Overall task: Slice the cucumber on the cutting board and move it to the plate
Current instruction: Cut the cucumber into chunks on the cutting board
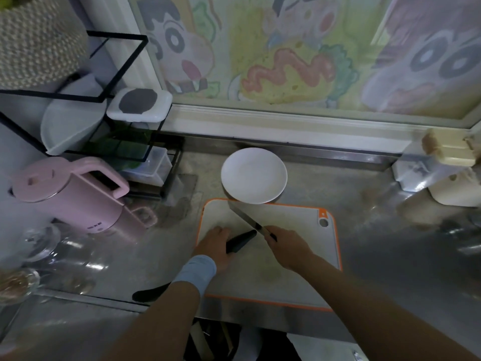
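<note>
Head view — cucumber (240, 241) unsliced, near board's (286, 282) left edge.
My left hand (214, 247) holds it, right hand (286, 246) grips the knife (244, 217) — I'd tuck knuckles, slice straight down.

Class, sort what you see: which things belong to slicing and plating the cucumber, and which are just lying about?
For the job: cucumber, knife, board, plate, left hand, right hand.
Lying about: kettle, tub, glass.
</note>
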`<move>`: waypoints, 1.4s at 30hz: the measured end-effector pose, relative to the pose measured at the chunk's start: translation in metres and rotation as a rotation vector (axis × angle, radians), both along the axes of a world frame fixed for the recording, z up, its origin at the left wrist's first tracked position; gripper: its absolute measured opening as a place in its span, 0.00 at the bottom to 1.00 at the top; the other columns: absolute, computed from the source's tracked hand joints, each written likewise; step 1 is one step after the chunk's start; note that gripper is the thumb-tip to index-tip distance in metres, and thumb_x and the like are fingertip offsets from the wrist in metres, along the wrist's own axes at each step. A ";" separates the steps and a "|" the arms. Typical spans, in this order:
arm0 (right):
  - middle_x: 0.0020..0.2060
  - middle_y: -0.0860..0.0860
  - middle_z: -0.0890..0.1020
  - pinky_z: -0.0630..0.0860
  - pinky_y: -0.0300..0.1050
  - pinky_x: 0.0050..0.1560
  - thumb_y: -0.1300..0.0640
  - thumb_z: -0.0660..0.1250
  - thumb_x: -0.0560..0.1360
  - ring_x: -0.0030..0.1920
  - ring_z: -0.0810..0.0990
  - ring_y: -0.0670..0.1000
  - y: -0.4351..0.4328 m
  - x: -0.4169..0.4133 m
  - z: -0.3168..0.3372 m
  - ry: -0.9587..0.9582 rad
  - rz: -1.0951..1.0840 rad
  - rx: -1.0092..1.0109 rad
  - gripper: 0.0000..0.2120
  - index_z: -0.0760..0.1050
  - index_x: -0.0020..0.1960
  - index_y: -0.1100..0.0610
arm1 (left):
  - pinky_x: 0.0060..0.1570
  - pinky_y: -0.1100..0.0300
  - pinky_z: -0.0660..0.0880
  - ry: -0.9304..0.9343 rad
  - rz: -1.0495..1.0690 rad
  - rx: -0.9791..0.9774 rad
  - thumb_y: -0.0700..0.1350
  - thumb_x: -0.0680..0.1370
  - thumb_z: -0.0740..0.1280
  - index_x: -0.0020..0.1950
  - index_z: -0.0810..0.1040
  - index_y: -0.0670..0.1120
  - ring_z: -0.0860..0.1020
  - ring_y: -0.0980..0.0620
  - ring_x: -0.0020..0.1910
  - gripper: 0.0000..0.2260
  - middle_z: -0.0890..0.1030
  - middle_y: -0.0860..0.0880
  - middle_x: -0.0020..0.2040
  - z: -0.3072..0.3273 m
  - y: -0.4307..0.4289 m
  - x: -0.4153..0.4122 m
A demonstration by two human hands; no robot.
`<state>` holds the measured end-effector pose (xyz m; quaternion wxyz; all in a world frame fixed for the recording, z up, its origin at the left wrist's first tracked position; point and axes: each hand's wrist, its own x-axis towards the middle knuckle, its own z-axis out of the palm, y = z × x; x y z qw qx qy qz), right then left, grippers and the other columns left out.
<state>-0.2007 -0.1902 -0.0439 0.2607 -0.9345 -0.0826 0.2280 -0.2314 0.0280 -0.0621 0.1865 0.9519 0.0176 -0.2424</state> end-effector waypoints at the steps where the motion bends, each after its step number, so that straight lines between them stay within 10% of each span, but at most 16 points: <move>1: 0.39 0.48 0.77 0.68 0.44 0.35 0.47 0.53 0.81 0.38 0.76 0.51 0.000 -0.001 -0.002 0.010 -0.002 0.004 0.14 0.72 0.64 0.46 | 0.57 0.50 0.72 -0.043 -0.016 -0.044 0.49 0.74 0.65 0.64 0.68 0.50 0.70 0.46 0.60 0.20 0.69 0.48 0.60 0.000 -0.005 0.002; 10: 0.43 0.50 0.80 0.77 0.49 0.43 0.46 0.51 0.82 0.41 0.78 0.53 -0.004 0.004 -0.013 -0.001 0.009 -0.008 0.15 0.70 0.64 0.45 | 0.46 0.57 0.71 -0.346 0.061 -0.197 0.36 0.76 0.62 0.47 0.78 0.41 0.74 0.45 0.49 0.06 0.75 0.44 0.48 -0.012 -0.033 0.012; 16: 0.42 0.53 0.80 0.74 0.48 0.39 0.48 0.52 0.82 0.40 0.78 0.56 -0.005 0.001 -0.018 0.028 0.026 0.012 0.14 0.68 0.66 0.47 | 0.46 0.57 0.71 -0.375 -0.141 -0.083 0.51 0.71 0.67 0.55 0.73 0.47 0.71 0.50 0.50 0.15 0.72 0.50 0.53 -0.014 -0.035 0.002; 42: 0.38 0.51 0.77 0.65 0.45 0.31 0.48 0.50 0.83 0.34 0.73 0.52 0.005 -0.029 0.009 -0.080 0.004 -0.080 0.13 0.65 0.65 0.47 | 0.51 0.54 0.66 -0.356 -0.171 0.007 0.34 0.72 0.64 0.63 0.70 0.42 0.70 0.43 0.55 0.19 0.71 0.44 0.59 -0.023 -0.044 0.010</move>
